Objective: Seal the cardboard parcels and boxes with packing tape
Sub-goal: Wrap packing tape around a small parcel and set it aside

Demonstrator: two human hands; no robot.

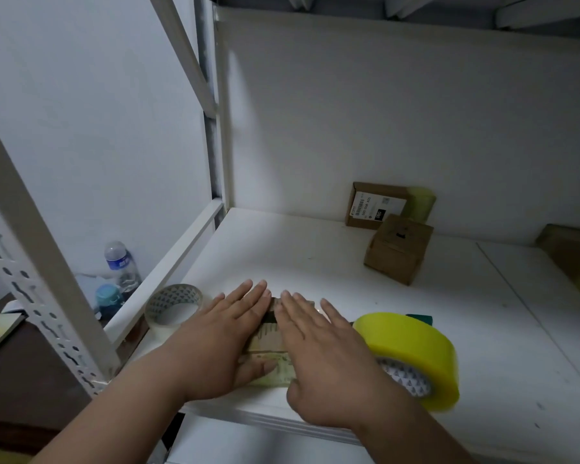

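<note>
Pressing flat on a small parcel (271,343) near the shelf's (349,272) front edge, the left hand (221,339) and right hand (318,356) grip nothing, fingers straight. Uneven pressure could crease the tape, or nudge the yellow roll (412,356), touching the right hand, off the edge.

Overall light: dim and cool, a grey-blue cast being laid over the white wall (416,112).
Brightest zone: a pale patch is seen on the shelf board (282,256) near its middle; darkness gathers at the upper right.
Shadows: soft ones are cast beneath the left hand (221,336) and right hand (322,356).
Glare: a mild sheen is carried by the yellow tape roll (412,343).
Blur: the roll's right edge and the far boxes (399,252) are smeared.
Distortion: the rack upright (31,236) is bowed by the wide lens.
</note>
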